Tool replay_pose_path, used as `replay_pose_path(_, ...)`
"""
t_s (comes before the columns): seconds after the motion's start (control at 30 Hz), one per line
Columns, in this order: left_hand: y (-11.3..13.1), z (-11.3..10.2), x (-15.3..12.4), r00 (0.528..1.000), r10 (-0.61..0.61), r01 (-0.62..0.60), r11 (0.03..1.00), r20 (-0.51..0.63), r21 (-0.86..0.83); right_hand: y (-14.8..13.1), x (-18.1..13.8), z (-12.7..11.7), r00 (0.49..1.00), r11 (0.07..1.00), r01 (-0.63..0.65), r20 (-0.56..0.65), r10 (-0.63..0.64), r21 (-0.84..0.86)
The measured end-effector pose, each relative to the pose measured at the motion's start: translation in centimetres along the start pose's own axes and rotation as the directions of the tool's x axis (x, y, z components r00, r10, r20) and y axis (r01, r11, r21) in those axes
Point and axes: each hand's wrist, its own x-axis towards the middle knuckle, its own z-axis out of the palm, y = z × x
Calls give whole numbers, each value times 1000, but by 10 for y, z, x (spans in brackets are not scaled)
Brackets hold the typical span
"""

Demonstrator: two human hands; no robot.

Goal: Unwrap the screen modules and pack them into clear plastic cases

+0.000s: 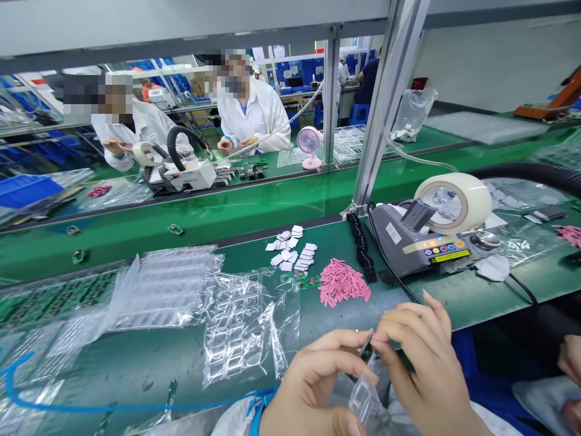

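My left hand (313, 387) and my right hand (422, 357) meet near the front edge of the green bench. Both pinch a small dark part (367, 347) between fingertips. Under the left hand hangs a small clear plastic bag (365, 402); it seems held by the left thumb and fingers. Just beyond the hands lies a heap of pink strips (344, 283), with small green circuit boards (300, 280) beside it and a cluster of white squares (293, 248) farther back.
A grey tape dispenser machine (422, 242) with a big white tape roll (454, 203) stands at the right. Clear plastic trays and bags (181, 297) cover the left bench. Across the green conveyor (227, 212), two people in white coats work. A pink fan (309, 146) stands by a metal post (385, 103).
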Motion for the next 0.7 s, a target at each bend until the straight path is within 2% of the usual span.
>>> replay_pose_path(0.17,-3,-4,-1,1000,11,-11,999,11,32,7,-1,1,995,996,81,62,-79,-30)
replay_pose_path(0.3,-5,-6,1,1000,6,-6,999,2,48,5,-3,3,1000,1000,-9,19,10,-12)
replay_pose_path(0.37,-4,-5,2,1000,6,-7,999,16,40,4,-5,5,999,999,17,40,-15,-39)
replay_pose_path(0.43,-4,-4,5,999,22,-22,1000,33,6,5,-5,7,996,994,69,69,-63,-83)
replay_pose_path(0.53,-5,-3,8,998,30,-28,998,48,-58,5,-4,8,994,990,77,84,-68,-116)
replay_pose_path(0.7,-7,-3,9,998,-60,58,979,-6,-195,-1,-6,0,983,996,92,163,-89,-11)
